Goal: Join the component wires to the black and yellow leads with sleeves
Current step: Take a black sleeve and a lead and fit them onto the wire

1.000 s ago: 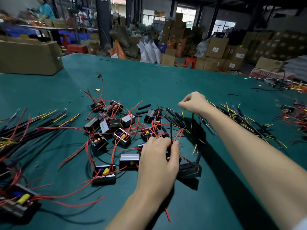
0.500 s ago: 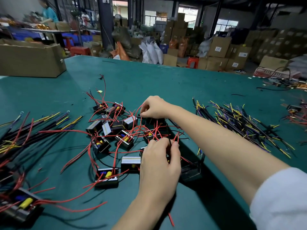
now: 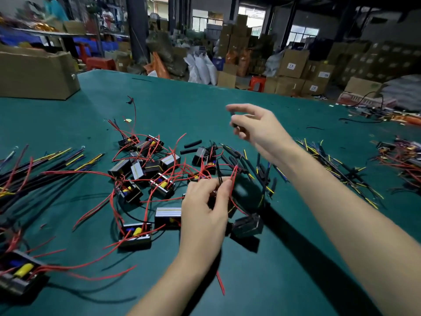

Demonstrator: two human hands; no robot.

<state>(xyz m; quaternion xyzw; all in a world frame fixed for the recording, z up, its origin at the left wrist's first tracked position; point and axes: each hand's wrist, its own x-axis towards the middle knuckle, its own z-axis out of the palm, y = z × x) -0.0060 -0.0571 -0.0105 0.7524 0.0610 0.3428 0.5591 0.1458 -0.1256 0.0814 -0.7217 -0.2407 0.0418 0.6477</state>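
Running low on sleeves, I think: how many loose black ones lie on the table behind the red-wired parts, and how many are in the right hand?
Sleeves on the table: 2
Sleeve in the right hand: 1
Total: 3

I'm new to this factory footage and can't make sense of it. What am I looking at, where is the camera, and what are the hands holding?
There is no machine here: a person works with two bare hands, and the one picture comes from a camera worn on their head, looking forward and down.

The left hand pinches thin red wires over a pile of small black components. The right hand is raised above the table and pinches a short black sleeve, blurred, between thumb and fingers.

On the green table lie two more loose black sleeves, a bundle of black and yellow leads to the right, and another bundle of leads to the left. A cardboard box stands at the far left, and stacked cartons fill the room behind.
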